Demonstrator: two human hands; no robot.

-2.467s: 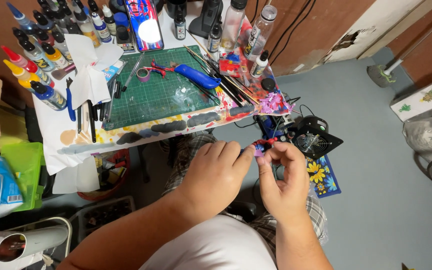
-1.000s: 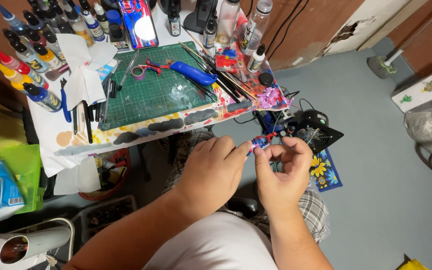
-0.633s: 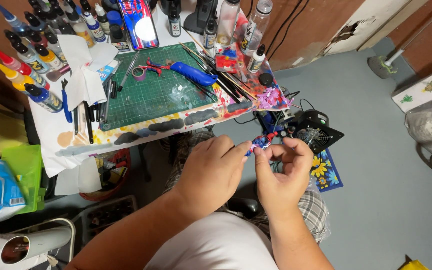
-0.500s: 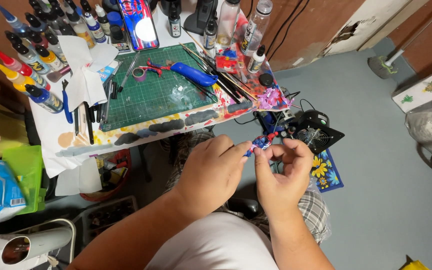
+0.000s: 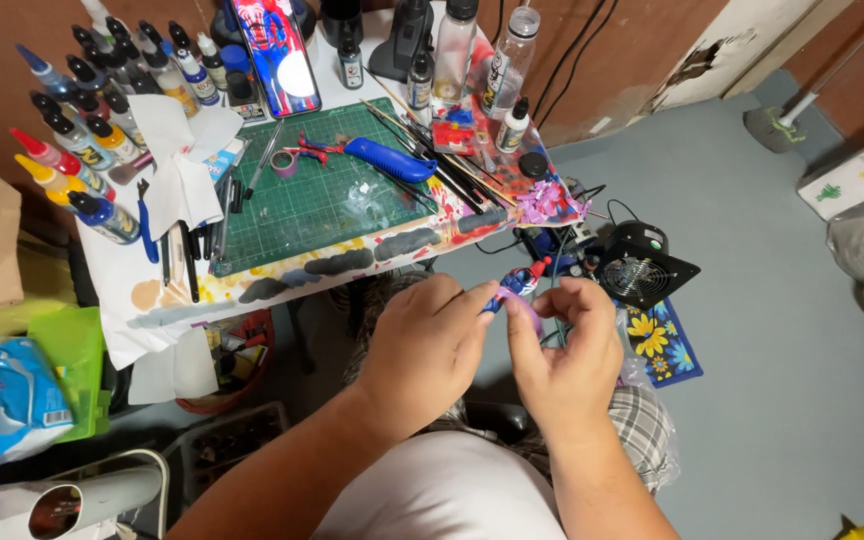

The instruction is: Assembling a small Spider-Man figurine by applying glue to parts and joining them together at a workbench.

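Head view: both hands' fingers (image 5: 487,293) pinched on small red-blue figure (image 5: 522,281).

A small red and blue figurine (image 5: 524,281) sat pinched between the fingertips of both hands, tilted with its red end up toward the worktop edge, beside a purplish bit just under it, mostly hidden by fingers (image 5: 472,300).

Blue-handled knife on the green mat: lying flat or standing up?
Lying flat. The blue-handled knife rests lengthwise on the green cutting mat, apart from both hands, which hold a small figure below the table edge.
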